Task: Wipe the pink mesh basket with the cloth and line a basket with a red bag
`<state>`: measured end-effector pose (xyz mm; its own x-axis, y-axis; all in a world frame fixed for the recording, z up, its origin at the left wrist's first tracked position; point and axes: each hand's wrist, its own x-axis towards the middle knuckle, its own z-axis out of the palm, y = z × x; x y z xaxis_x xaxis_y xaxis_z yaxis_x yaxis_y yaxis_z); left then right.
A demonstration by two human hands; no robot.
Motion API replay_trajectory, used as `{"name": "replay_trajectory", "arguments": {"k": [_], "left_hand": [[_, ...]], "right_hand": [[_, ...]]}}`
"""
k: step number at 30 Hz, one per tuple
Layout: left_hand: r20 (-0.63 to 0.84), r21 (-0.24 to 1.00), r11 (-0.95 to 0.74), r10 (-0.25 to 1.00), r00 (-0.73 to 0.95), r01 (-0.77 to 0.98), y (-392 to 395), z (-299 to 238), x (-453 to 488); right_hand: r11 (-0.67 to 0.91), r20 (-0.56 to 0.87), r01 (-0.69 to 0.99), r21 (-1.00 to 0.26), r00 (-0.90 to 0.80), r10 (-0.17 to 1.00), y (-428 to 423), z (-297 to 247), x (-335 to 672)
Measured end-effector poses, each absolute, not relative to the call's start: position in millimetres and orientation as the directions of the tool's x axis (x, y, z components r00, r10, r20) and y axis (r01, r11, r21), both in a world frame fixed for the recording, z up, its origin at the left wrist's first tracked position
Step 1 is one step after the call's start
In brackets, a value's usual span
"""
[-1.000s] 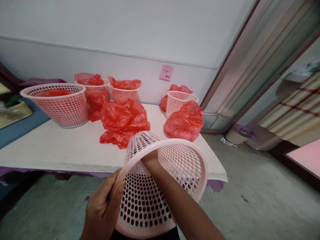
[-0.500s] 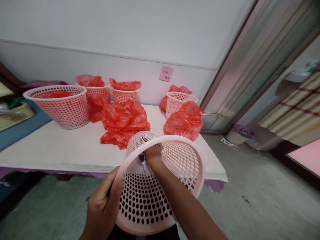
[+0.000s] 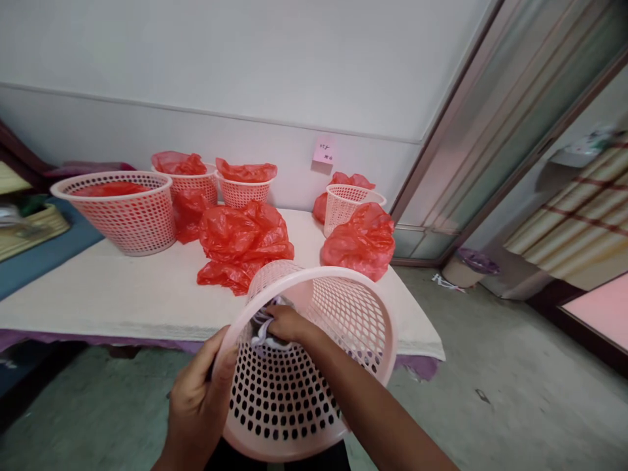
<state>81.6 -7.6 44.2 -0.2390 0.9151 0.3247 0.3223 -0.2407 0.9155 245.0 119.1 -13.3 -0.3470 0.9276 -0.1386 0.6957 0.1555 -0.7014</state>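
Observation:
A pink perforated plastic basket (image 3: 391,347) is tilted in front of me, its mouth facing me. My left hand (image 3: 199,399) grips its left rim, thumb on the inside. Through the opening, my right hand (image 3: 288,323) reaches in and is closed on a white and dark cloth (image 3: 265,332) against the inner wall. Its fingertips are partly hidden by the cloth. Just beyond the basket, a crumpled red plastic bag (image 3: 245,235) lies on the white-covered table (image 3: 147,301).
More pink baskets with red bags stand along the wall: a large basket (image 3: 130,226) at left, two smaller ones behind, another basket (image 3: 338,206) at right beside a red bag (image 3: 360,242). A pink note (image 3: 322,154) is on the wall. A bin (image 3: 466,268) stands on the floor.
My right hand has shifted left and nearer the mouth inside the basket, and more of the cloth shows. The left hand keeps its hold on the rim.

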Motion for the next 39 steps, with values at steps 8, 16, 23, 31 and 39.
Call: {"name": "replay_trajectory", "arguments": {"k": [8, 16, 23, 31, 39], "left_hand": [[0.140, 0.984, -0.066, 0.867, -0.478, 0.168, 17.1, 34.5, 40.4], [-0.083, 0.968, -0.069, 0.822, -0.564, -0.243, 26.3, 27.8, 18.9], [-0.201, 0.924, -0.001, 0.850, -0.486, -0.383, 19.6, 41.0, 25.6], [-0.186, 0.924, 0.008, 0.882, -0.433, -0.381, 14.8, 45.5, 33.5], [-0.238, 0.950, 0.136, 0.899, -0.369, -0.282, 9.2, 42.7, 31.6]], "right_hand": [[0.338, 0.186, 0.283, -0.898, -0.451, 0.873, 42.7, 63.1, 236.4], [0.374, 0.355, 0.013, -0.927, 0.343, 0.870, 10.0, 100.2, 277.9], [0.425, 0.331, 0.075, -0.902, 0.754, 0.568, -5.0, 77.7, 314.7], [0.456, 0.154, -0.153, -0.877, 0.809, 0.567, 0.9, 34.6, 299.7], [0.429, 0.007, -0.378, -0.820, 0.744, 0.668, 1.8, 21.1, 293.0]]}}
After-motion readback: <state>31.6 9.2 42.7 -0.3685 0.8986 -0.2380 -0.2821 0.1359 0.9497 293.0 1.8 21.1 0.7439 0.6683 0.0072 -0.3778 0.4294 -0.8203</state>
